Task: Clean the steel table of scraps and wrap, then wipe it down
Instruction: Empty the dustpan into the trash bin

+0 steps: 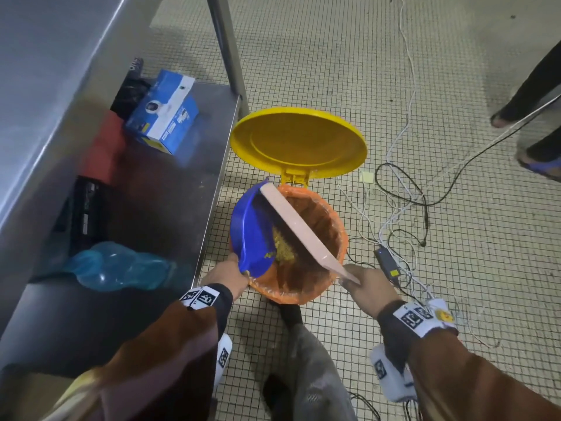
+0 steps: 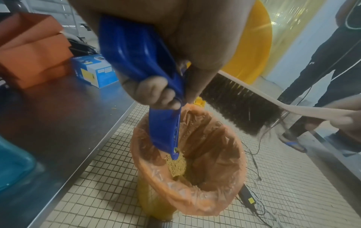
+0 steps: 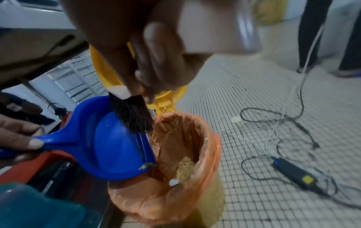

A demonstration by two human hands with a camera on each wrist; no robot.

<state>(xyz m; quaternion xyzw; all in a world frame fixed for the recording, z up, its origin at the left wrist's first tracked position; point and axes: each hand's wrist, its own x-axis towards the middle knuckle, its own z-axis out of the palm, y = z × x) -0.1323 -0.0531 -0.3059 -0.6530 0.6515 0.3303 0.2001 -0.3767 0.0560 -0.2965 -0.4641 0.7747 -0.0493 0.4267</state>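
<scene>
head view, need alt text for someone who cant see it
Left hand tips a blue dustpan over an orange-lined bin while the right hand sweeps it with a brush. The yellow lid stands open beside a steel table.

Glossy plastic dustpan (image 1: 252, 229), brushed-steel shelf (image 1: 182, 189)

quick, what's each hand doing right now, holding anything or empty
Left hand: closed on the handle of the blue dustpan, tipped over the bin.
Right hand: closed on the handle of the brush, bristles at the dustpan.
</scene>
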